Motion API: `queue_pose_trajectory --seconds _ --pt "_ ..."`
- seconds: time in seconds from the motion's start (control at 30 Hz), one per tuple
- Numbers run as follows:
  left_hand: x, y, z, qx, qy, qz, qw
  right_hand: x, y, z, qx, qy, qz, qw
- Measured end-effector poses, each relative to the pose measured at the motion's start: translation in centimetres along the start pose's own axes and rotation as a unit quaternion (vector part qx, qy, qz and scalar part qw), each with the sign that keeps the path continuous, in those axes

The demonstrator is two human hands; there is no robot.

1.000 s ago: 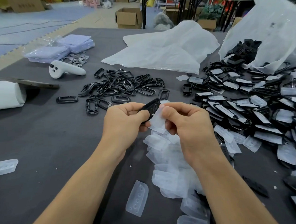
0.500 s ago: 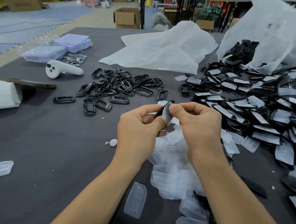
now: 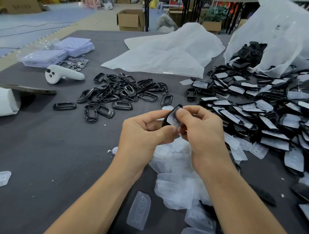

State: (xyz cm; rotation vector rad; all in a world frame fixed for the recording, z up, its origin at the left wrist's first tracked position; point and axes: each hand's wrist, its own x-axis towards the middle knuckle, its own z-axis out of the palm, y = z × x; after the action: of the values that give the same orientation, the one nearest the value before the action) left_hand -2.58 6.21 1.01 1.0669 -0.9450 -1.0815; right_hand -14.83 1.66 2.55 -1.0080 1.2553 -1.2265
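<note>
Above the dark grey table (image 3: 46, 155) my left hand (image 3: 143, 133) grips a black plastic key-fob shell (image 3: 165, 120) by its lower edge. My right hand (image 3: 201, 127) pinches the translucent white rubber pad (image 3: 173, 118) that sits in that shell, thumb on its face. Both hands are close together at the middle of the view. Most of the shell is hidden by my fingers.
A heap of loose translucent pads (image 3: 178, 177) lies under my hands. Black frames (image 3: 121, 93) are piled ahead, black shells with pads (image 3: 255, 109) spread to the right from a plastic bag (image 3: 278, 33). A white controller (image 3: 63, 74), a small round cell (image 3: 115, 150) and a paper roll (image 3: 2, 103) lie left.
The shell has been turned from lying across my fingers to standing edge-up, and my right thumb now pinches the pad. A small round cell has appeared on the table left of my hands.
</note>
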Motion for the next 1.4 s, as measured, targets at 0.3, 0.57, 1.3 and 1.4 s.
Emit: queue_pose_trajectory --seconds 0.3,0.57,1.3,1.4 --pt "0.1 -0.4 0.5 0.038 0.030 -0.043 0.998 -0.1 0.4 0.1 0.027 0.008 -0.017 0.999" --pt "0.4 -0.2 0.3 -0.002 0.078 -0.061 0.995 0.2 -0.4 0.0 0.062 -0.077 0.039 0.994" --pt "0.2 -0.2 0.1 0.097 0.077 -0.001 0.992 0.3 0.1 -0.3 -0.015 -0.079 0.000 0.997" --pt "0.3 -0.3 0.2 0.111 0.068 -0.009 0.991 0.2 0.6 0.0 -0.090 -0.069 -0.049 0.992"
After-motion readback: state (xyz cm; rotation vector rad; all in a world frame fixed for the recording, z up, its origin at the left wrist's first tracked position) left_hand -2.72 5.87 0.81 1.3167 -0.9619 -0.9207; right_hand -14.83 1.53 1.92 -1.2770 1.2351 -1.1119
